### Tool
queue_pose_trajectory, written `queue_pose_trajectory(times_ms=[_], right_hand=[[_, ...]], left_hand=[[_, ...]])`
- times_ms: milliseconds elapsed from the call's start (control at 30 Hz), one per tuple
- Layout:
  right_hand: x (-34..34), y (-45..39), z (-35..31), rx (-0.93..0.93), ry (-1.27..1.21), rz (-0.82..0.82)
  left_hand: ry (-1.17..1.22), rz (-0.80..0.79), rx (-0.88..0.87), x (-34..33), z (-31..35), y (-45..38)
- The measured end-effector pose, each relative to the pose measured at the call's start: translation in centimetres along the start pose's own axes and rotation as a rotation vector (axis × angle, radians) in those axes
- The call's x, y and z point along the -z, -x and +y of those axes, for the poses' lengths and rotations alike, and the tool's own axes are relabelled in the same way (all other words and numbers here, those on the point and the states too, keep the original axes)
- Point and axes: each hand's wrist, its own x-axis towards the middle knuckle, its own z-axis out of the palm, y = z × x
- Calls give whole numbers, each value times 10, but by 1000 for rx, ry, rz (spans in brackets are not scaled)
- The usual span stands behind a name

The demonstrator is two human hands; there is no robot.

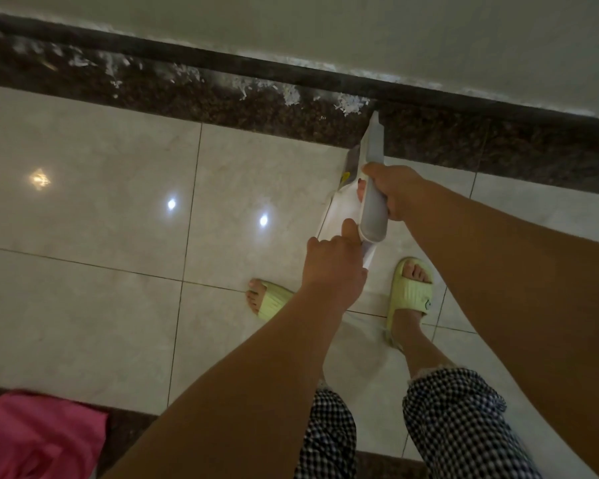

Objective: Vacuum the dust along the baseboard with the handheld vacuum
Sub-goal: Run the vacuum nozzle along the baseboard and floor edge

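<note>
The left hand (332,261) curls over the rear end of the handheld vacuum (367,188), hiding what its fingers grip underneath. Just ahead, the right hand (393,191) wraps the grey handle, its fingers mostly hidden behind it. Beyond both grips the vacuum's long body runs forward, its narrow nozzle pointing at the white dust (350,105) along the dark baseboard (291,76).

Dim, soft indoor light; three ceiling-lamp glints glare on the glossy tiles (94,188), edges wide-angle curved.
</note>
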Motion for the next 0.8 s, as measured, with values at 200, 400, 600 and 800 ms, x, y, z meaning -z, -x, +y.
queue_pose_trajectory(times_ms=[200,400,600,800], right_hand=[[-4,0,-9,-1,6,9],[-7,5,-15,6,53,13],[-6,9,-22,5,56,-5],[-10,10,-23,5,24,-18]], left_hand=[[61,-3,13,3,-5,-8],[56,-10,12,6,-7,-14],[61,-6,1,8,-9,-19],[68,-3,0,10,-12,-20]])
